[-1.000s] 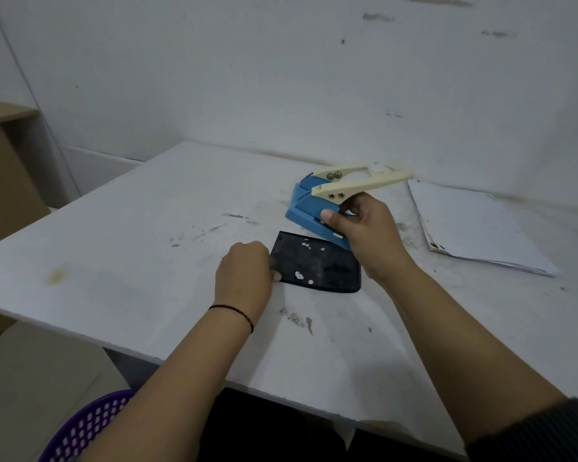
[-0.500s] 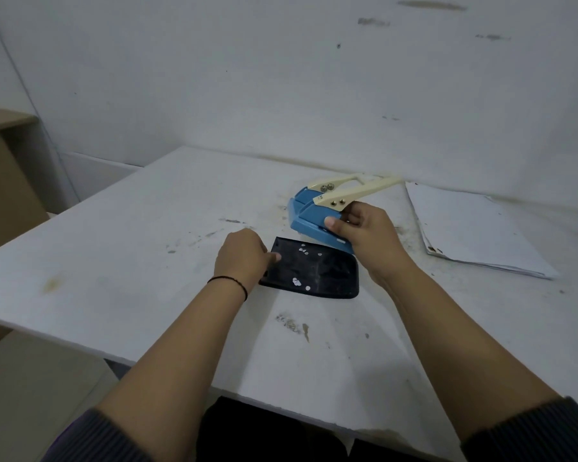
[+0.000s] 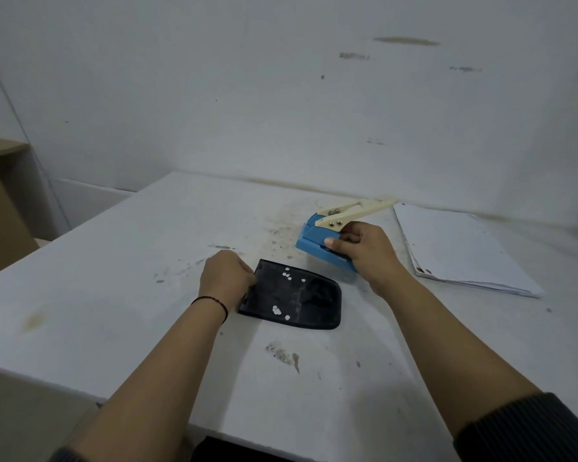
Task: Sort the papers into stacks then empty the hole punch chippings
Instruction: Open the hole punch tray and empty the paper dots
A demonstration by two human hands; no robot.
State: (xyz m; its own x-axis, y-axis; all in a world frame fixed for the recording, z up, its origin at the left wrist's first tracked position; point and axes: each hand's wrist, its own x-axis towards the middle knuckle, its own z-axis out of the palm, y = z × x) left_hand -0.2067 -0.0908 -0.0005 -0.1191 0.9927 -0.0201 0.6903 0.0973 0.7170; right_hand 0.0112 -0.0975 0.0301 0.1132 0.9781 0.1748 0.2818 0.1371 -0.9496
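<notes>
Head view, looking down past both my forearms. Nearest is the black tray, the hole punch's detached bottom cover, lying flat on the white table with a few white paper chippings scattered on it. My left hand sits at its left edge, fingers curled under and pinching that edge as far as I can tell, since the fingertips themselves are hidden.

Just beyond, my right hand grips the blue hole punch, thumb on its near side and fingers wrapped behind; its cream lever points up and to the right. The punch looks tipped, its far end lifted.

What's called for now, I reckon: keep the tray level as I lift it, or those loose chippings slide off onto the table. A slow, flat carry, then tip it over a bin. The punch should be set down steady first, so nothing more shakes out of its open base.

Further right, the stack of papers lies squared up and well clear of my hands, so the sorting looks done.

Tabletop's scuffed, with dark smudges near the punch and a stain towards the front edge. A marked white wall stands behind, and a brown cabinet at the far left.
</notes>
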